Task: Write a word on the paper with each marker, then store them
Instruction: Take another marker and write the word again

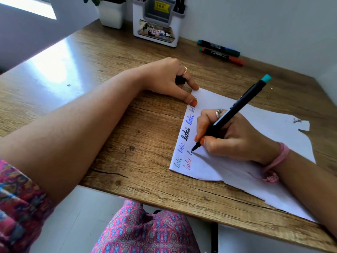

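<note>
Your right hand (pixel 229 137) pinches the teal-ended marker (pixel 235 110) with its tip on the paper (pixel 264 125) to start a word, while your left hand (pixel 169 79) holds a black cap (pixel 180 80) and pins the paper's corner to the surface (pixel 109 110) against sliding.

Right hand (pixel 231 137) fingers pinched tight; left hand (pixel 169 79) fingers curled, thumb extended.

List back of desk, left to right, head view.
Plant pot → organizer → green marker → red marker, just right of and nearer than the green one.
</note>
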A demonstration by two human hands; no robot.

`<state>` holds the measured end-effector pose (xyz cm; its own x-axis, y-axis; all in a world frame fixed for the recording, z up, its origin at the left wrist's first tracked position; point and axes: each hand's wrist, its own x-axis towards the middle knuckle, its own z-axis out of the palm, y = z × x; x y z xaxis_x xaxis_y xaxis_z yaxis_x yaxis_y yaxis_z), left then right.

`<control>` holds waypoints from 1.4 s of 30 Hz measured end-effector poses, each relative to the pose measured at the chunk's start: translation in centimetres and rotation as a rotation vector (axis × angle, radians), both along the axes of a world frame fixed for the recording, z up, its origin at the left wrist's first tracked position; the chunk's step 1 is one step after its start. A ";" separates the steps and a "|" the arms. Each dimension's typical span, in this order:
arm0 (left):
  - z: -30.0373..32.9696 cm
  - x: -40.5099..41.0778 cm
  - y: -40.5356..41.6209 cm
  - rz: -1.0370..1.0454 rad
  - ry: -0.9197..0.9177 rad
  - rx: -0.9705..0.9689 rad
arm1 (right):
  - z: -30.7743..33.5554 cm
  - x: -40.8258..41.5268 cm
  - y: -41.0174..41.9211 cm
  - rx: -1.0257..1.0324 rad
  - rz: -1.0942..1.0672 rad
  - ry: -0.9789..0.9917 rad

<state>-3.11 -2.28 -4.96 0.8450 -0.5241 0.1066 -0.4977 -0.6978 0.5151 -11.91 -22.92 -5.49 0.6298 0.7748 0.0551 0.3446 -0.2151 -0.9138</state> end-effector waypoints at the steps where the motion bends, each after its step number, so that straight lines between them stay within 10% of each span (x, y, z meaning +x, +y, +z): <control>1: 0.0 0.0 0.0 0.000 0.003 -0.001 | 0.0 0.0 0.0 -0.001 -0.003 -0.006; 42: 0.1 0.0 0.0 -0.009 0.038 -0.016 | -0.8 0.3 -0.1 0.040 -0.074 -0.034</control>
